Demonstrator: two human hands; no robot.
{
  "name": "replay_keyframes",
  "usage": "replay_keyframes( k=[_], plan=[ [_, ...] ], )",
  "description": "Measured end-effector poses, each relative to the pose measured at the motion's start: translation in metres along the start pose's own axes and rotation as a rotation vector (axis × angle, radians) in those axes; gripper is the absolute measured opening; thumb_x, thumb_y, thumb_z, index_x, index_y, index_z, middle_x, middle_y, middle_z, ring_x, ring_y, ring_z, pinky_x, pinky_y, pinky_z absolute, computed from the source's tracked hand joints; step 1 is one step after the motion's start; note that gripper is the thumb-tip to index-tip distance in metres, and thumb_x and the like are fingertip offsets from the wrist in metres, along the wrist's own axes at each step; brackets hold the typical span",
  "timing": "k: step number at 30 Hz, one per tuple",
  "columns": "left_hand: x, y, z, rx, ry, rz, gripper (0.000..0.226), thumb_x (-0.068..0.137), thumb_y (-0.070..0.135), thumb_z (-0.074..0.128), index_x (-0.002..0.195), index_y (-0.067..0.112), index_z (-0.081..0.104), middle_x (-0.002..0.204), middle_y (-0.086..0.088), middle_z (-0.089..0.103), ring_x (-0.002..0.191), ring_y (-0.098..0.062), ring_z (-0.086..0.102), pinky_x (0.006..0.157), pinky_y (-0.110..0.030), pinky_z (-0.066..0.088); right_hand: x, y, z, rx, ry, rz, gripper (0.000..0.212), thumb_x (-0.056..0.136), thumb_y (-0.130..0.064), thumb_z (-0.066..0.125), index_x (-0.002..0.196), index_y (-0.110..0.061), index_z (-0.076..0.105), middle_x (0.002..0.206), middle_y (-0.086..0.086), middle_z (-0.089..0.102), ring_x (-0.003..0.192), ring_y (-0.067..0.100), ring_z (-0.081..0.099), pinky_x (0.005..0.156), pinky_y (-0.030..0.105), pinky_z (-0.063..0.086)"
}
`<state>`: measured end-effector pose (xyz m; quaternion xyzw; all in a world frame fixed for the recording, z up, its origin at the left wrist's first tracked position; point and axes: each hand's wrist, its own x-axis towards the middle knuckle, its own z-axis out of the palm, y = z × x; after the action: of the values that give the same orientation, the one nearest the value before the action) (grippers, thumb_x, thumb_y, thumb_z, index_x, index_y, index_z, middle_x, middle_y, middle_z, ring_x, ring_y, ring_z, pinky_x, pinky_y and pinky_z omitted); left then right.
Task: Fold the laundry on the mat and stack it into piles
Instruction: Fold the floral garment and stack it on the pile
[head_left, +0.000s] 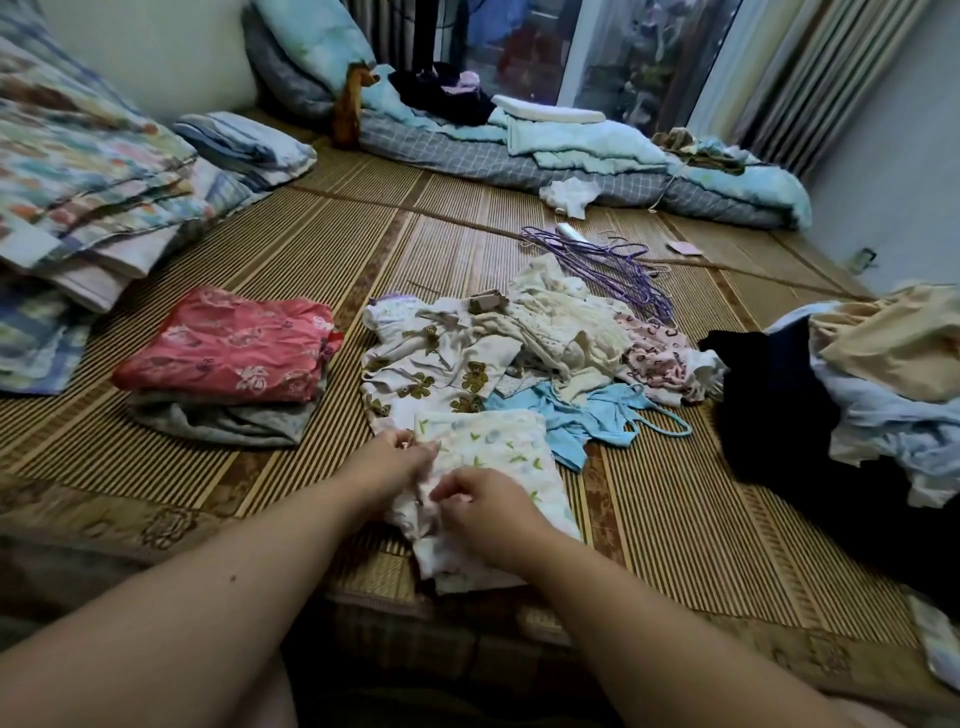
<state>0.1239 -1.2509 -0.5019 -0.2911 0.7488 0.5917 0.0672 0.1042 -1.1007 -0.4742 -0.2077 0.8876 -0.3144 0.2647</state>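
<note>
1. The pink folded stack (228, 348) is sitting at left on the mat (675, 519).
2. The left hand (400, 460) is reaching forward, its fingers pinching the left edge of the leaf-print garment (498, 452), which is lying on the mat.
3. The right hand (485, 506), fingers curled, is gripping the bunched cloth beside it. Pulling the edges taut before creasing should be helping.
4. The unfolded heap (519, 338) is lying beyond.

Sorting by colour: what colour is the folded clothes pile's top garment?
The top garment is pinkish red with pale flowers; head view.
</note>
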Motion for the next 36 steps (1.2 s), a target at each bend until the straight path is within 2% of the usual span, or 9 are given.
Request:
replay_keyframes(
  k=[5,9,11,14,18,24,28,32,36],
  plan=[
    [-0.002,0.009,0.006,0.126,-0.015,-0.008,0.074,0.078,0.040,0.076,0.138,0.014,0.041,0.131,-0.007,0.055,0.111,-0.026,0.057,0.093,-0.039,0.050,0.004,0.039,-0.036,0.079,0.499,0.255,0.041,0.087,-0.026,0.067,0.125,-0.025,0.054,0.115,0.002,0.058,0.080,0.016,0.063,0.062,0.032,0.057],
    [0.000,0.012,0.013,0.207,-0.001,-0.029,0.065,0.078,0.030,0.077,0.132,0.014,0.044,0.122,-0.006,0.058,0.106,-0.026,0.059,0.088,-0.040,0.054,0.001,0.051,-0.052,0.391,0.170,0.566,0.058,0.079,-0.032,0.078,0.119,-0.003,0.048,0.108,0.010,0.060,0.080,0.023,0.063,0.051,0.030,0.050],
    [-0.001,0.015,0.015,0.237,-0.024,-0.035,0.052,0.084,0.020,0.067,0.131,0.014,0.044,0.112,-0.005,0.058,0.097,-0.027,0.062,0.080,-0.041,0.057,0.000,0.060,-0.052,0.466,0.078,0.585,0.053,0.078,-0.030,0.078,0.113,0.003,0.055,0.099,0.013,0.069,0.080,0.027,0.070,0.060,0.034,0.058],
    [-0.001,0.029,0.011,0.154,-0.064,-0.005,0.045,0.094,0.014,0.054,0.137,0.016,0.040,0.104,-0.006,0.060,0.085,-0.027,0.067,0.068,-0.040,0.059,-0.001,0.066,-0.054,0.593,0.091,0.482,0.033,0.081,-0.014,0.074,0.108,0.000,0.061,0.094,0.016,0.074,0.083,0.031,0.073,0.082,0.045,0.059],
    [-0.002,0.064,-0.018,-0.037,-0.043,0.088,0.041,0.097,0.015,0.050,0.136,0.023,0.041,0.098,-0.009,0.063,0.073,-0.026,0.065,0.058,-0.037,0.054,0.004,0.040,-0.072,0.785,0.099,0.266,0.026,0.085,-0.004,0.066,0.110,-0.003,0.059,0.095,0.017,0.074,0.086,0.035,0.072,0.078,0.045,0.059],
    [0.001,0.104,-0.105,-0.154,0.160,0.181,0.031,0.092,0.005,0.050,0.121,0.015,0.049,0.095,-0.012,0.061,0.068,-0.027,0.063,0.039,-0.027,0.049,0.047,-0.047,-0.088,0.663,0.068,-0.027,0.021,0.091,-0.001,0.053,0.110,-0.009,0.057,0.097,0.012,0.070,0.079,0.026,0.071,0.069,0.040,0.058],
    [-0.008,0.099,-0.170,-0.158,0.288,0.140,0.029,0.071,0.013,0.063,0.098,0.014,0.057,0.100,-0.016,0.064,0.084,-0.032,0.063,0.072,-0.046,0.055,0.094,-0.111,-0.089,0.403,0.119,-0.142,0.017,0.091,-0.005,0.053,0.098,-0.019,0.061,0.097,0.014,0.068,0.079,0.027,0.069,0.073,0.045,0.060],
    [-0.013,0.069,-0.213,-0.108,0.366,0.028,0.037,0.054,0.021,0.071,0.087,0.012,0.055,0.091,-0.014,0.064,0.080,-0.030,0.063,0.073,-0.044,0.057,0.143,-0.179,-0.078,0.130,0.069,-0.259,0.011,0.093,-0.013,0.054,0.097,-0.020,0.062,0.091,0.005,0.066,0.078,0.020,0.067,0.064,0.032,0.056],
    [-0.003,0.036,-0.227,-0.226,0.420,-0.050,0.025,0.070,0.012,0.070,0.091,0.014,0.057,0.093,-0.015,0.065,0.084,-0.033,0.066,0.075,-0.048,0.059,0.187,-0.229,-0.050,-0.178,-0.019,-0.331,0.011,0.094,-0.018,0.052,0.091,-0.021,0.062,0.087,-0.002,0.060,0.081,0.014,0.058,0.069,0.028,0.046]
  ],
)
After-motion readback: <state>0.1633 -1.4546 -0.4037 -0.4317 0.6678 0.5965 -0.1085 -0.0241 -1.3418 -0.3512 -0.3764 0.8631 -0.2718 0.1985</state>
